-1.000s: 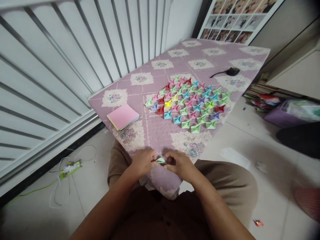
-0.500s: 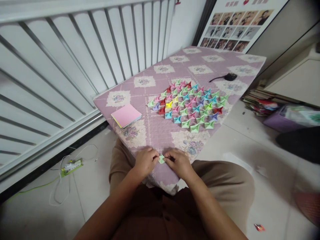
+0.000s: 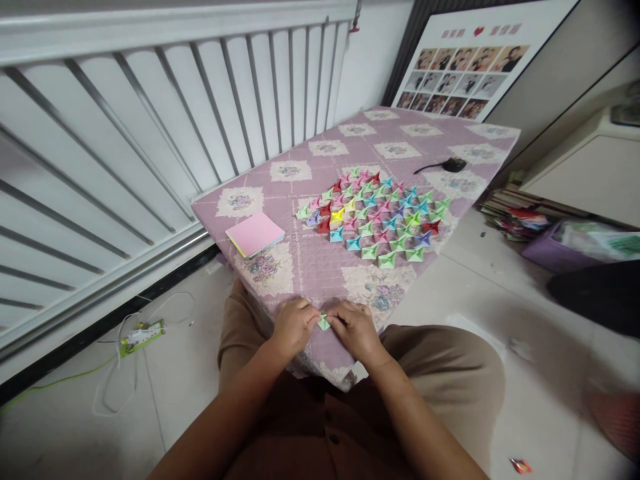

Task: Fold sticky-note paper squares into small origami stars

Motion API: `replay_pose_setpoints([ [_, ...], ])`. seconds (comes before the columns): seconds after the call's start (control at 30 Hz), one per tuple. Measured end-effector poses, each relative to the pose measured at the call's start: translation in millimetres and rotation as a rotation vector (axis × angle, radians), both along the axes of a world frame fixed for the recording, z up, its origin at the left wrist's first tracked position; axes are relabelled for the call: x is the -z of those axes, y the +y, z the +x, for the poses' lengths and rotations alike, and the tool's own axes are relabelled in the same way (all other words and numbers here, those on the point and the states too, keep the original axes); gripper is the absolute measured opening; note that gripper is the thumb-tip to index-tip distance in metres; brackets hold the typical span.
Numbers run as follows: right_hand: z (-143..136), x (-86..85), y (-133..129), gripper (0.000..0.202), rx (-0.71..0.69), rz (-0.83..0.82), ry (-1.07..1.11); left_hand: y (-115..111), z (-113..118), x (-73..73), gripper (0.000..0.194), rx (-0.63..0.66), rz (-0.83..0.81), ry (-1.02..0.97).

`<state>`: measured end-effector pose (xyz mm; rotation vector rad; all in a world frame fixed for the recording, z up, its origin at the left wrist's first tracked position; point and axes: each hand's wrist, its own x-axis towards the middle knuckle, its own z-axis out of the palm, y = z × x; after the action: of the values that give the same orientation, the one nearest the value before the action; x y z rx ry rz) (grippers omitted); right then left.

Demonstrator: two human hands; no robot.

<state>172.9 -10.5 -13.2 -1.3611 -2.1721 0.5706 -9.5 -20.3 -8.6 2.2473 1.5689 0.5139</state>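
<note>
Small pale-green folded-paper piece (image 3: 324, 323), gripped from either side by the fingers of the left hand (image 3: 294, 324) and right hand (image 3: 356, 328) at the near corner of the purple floral-clothed worktop (image 3: 316, 279); likely hazard: uneven pulling could skew its folds or tear it.

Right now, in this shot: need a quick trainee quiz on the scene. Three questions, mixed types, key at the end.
1. True or false: the left hand and the right hand both touch the small green paper piece.
2. Which colour faces up on the square paper stack? A) yellow B) pink C) red
3. Which lies nearer the hands: the group of folded paper pieces or the black object with a thin cord?

Key: 1. true; 2. B; 3. the group of folded paper pieces.
</note>
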Motion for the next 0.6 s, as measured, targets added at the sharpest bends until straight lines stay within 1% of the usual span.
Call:
replay_pose_setpoints([
  [0.17, 2.2, 0.7, 2.3, 0.020, -0.002, -0.019, 0.141, -0.8, -1.3, 5.0, 0.016, -0.051, 0.033, -0.171],
  [0.3, 3.9, -0.9, 4.0, 0.020, 0.007, -0.037, 0.261, -1.6, -0.7, 6.3, 0.015, -0.109, 0.040, -0.309],
  [0.43, 4.9, 0.5, 3.5, 0.020, 0.041, -0.046, 0.297, -1.8, 0.3, 6.8, 0.015, -0.136, 0.037, -0.400],
  [0.6, 5.8, 6.6, 1.4, 0.020, 0.085, -0.042, 0.313, -2.0, 1.5, 7.3, 0.015, -0.151, 0.051, -0.465],
])
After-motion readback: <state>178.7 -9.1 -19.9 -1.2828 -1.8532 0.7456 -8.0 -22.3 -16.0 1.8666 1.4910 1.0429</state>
